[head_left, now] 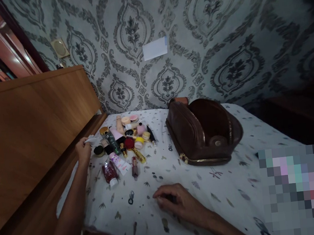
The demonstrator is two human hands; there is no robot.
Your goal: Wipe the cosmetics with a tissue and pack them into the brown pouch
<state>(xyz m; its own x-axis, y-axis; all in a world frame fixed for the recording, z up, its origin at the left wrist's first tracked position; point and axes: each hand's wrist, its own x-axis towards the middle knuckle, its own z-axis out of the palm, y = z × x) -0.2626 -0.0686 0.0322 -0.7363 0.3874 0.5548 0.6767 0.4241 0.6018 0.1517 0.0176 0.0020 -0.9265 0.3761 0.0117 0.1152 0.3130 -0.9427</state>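
Observation:
My left hand [83, 149] is closed on a crumpled white tissue [92, 140] at the left edge of the table, beside a heap of cosmetics. Closest to that hand are a round dark jar [99, 151] and a green bottle [113, 142]. Nearer to me lie a dark red bottle with a white cap [109, 172], a pink-and-white tube [120, 163] and a lip gloss tube [134, 167]. My right hand [180, 203] rests over the cloth with loosely bent fingers, thumb apart from them, holding nothing.
An unzipped brown leather bag [187, 136] stands at the back right of the patterned white tablecloth [163, 173]. A wooden panel [38, 111] rises along the left side. The papered wall [104, 44] closes off the back. Part of the lower right is blurred out.

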